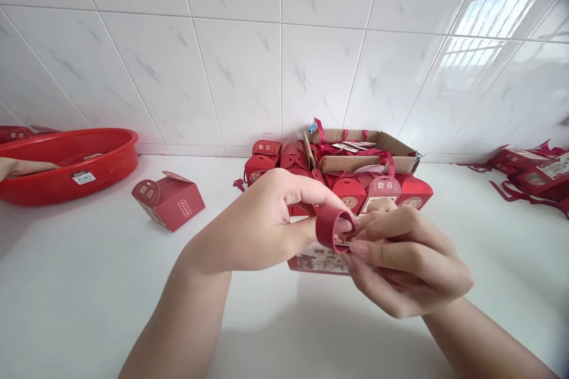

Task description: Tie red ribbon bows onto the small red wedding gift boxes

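Observation:
My left hand (262,222) and my right hand (406,254) meet over the white table, both pinched on one small red gift box (317,260) that is mostly hidden behind them. A red ribbon loop (331,228) curls between my left thumb and my right fingertips. Just beyond stands a cluster of finished red gift boxes (351,189) in front of an open cardboard carton (368,151) holding more red ribbons and flat pieces.
A single red gift box (169,198) lies tipped at the left. A red plastic basket (66,163) stands at the far left, with another person's hand (18,167) in it. Flat red boxes and ribbons (533,177) lie at the right edge. A tiled wall rises behind.

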The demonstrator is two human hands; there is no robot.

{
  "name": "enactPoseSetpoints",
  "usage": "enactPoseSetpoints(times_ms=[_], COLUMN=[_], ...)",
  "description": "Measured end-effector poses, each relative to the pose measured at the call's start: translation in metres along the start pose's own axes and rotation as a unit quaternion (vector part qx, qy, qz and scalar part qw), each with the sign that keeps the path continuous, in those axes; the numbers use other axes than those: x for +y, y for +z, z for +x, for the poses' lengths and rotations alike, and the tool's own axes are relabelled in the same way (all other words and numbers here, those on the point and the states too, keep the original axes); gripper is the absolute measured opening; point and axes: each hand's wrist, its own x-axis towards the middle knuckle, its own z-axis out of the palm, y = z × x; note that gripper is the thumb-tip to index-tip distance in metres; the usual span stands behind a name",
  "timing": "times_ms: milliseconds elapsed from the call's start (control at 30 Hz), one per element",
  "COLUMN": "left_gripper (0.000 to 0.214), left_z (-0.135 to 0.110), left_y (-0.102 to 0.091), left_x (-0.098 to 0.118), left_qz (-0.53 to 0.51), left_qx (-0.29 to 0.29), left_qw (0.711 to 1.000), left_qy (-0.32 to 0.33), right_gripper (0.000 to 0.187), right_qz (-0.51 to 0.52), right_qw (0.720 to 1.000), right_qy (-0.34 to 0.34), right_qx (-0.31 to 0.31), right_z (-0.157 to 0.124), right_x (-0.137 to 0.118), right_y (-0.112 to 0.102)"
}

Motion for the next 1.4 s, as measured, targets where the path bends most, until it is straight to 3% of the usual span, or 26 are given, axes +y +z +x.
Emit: enactPoseSetpoints(times_ms=[300,633,967,1100,1233,1400], left_gripper=[0.013,0.014,0.011,0.004,0.007,0.009], left_z=[0.000,-0.002,0.001,0.005,0.005,0.004], left_y=[0.002,0.000,-0.006,-0.001,0.002,0.002], left_x=[0.000,0.000,-0.010,-0.015,-0.015,-0.014], left_qz=[-0.027,-0.024,-0.053,-0.060,-0.065,-0.047], left_qx=[-0.049,-0.055,-0.087,-0.040,-0.004,0.008], left_qw=[0.998,0.998,0.992,0.994,0.995,0.995], left_qy=[-0.013,0.012,0.075,0.082,0.080,0.086], right_gripper=[0.017,0.019,0.019,0.023,0.032,0.021], right_qz=[-0.030,-0.021,-0.075,-0.083,-0.108,-0.127], right_qw=[1.000,1.000,0.997,0.996,0.993,0.989], right_qy=[-0.004,0.006,-0.007,-0.014,0.034,0.066], right_qx=[-0.001,0.005,0.020,0.023,0.018,0.027], right_z=[0.001,0.000,-0.004,-0.001,0.005,0.005], right_x=[-0.003,-0.003,0.001,0.004,0.002,-0.001], right_y=[-0.002,-0.003,-0.006,-0.005,-0.004,-0.001])
